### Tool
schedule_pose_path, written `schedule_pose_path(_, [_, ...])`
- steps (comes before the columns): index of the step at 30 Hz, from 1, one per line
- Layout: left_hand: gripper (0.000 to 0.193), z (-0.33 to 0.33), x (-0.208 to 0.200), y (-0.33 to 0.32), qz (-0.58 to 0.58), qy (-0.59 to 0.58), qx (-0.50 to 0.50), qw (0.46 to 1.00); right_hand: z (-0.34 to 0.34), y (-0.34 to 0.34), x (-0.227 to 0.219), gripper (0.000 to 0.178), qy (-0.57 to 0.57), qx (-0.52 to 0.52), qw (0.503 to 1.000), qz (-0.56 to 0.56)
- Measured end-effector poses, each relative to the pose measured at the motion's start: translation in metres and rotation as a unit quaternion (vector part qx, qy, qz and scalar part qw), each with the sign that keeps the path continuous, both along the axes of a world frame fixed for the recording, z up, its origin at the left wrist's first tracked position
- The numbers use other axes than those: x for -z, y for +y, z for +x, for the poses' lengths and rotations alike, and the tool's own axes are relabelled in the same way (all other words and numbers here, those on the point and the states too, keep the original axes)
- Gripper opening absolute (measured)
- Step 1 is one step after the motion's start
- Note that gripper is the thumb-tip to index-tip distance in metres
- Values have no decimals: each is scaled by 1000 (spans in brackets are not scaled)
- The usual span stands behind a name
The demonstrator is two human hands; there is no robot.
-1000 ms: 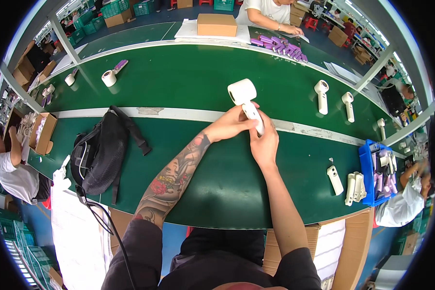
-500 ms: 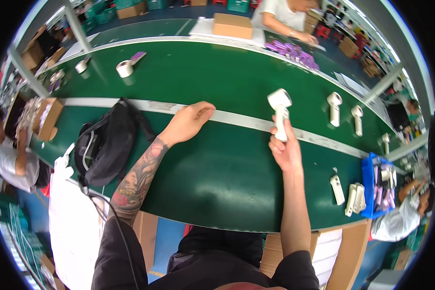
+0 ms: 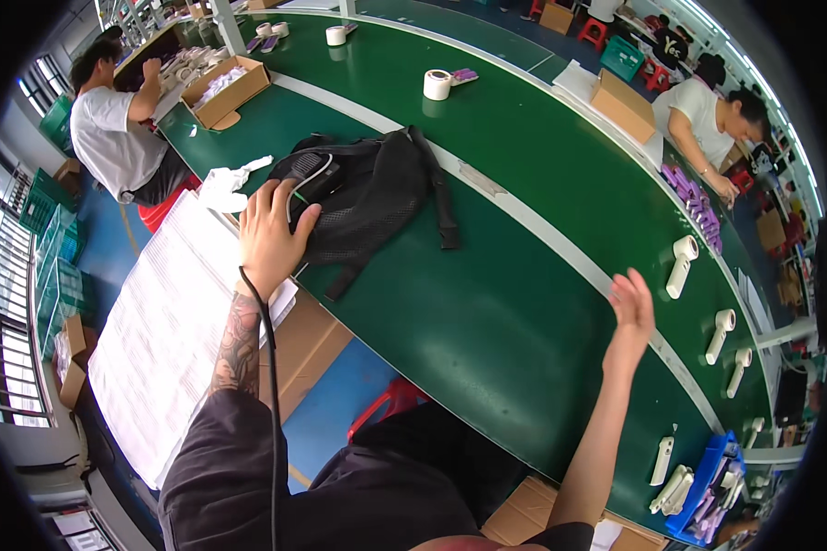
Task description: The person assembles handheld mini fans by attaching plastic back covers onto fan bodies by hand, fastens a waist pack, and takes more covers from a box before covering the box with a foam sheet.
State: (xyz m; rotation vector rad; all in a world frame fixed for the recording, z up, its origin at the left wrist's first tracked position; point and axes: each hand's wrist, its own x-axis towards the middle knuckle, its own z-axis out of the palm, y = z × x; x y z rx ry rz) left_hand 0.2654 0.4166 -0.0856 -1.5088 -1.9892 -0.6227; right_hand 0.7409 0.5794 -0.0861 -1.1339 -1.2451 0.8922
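Note:
My left hand [image 3: 271, 241] reaches to the near left side of a black mesh bag [image 3: 368, 197], fingers spread and nothing seen in them. Its fingertips overlap the bag's edge beside a pale cord; whether they press on it I cannot tell. Empty and with the fingers extended, my right hand [image 3: 632, 310] hovers over the pale strip [image 3: 524, 209] along the green work surface. Beyond it lies a white handheld device [image 3: 681, 266] with a round head and a straight handle. Similar devices [image 3: 720, 337] lie farther right.
A blue bin [image 3: 705, 482] of white and purple parts stands at lower right, beside white handles [image 3: 674, 491]. Printed sheets [image 3: 161, 340] lie at left. White rolls [image 3: 437, 85] and a cardboard box [image 3: 230, 96] are farther off. Co-workers sit at left and across the table.
My right hand has let go of the white handheld device, which now lies on the green surface. My left hand has moved to the black bag and opened. The view has swung left.

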Motion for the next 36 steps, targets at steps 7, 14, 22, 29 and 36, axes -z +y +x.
schedule_pose_path(7, [43, 16, -10, -19, -122, -360, 38, 924, -148, -7, -32, 22, -238, -332, 913, 19])
schedule_pose_path(14, [38, 55, -27, -37, -152, -385, 103, 904, -253, -1, -39, 21, -389, -342, 847, 117])
schedule_pose_path(22, [29, 18, -49, -41, 5, -354, 114, 928, -350, 25, -26, 24, -482, -251, 787, 291])
schedule_pose_path(29, [26, -67, -29, 24, 69, -437, 108, 890, -399, 52, -5, 24, -541, -273, 732, 311])
schedule_pose_path(36, [28, -92, -4, 80, -53, -524, 99, 844, -409, 54, 0, 21, -568, -259, 708, 332])
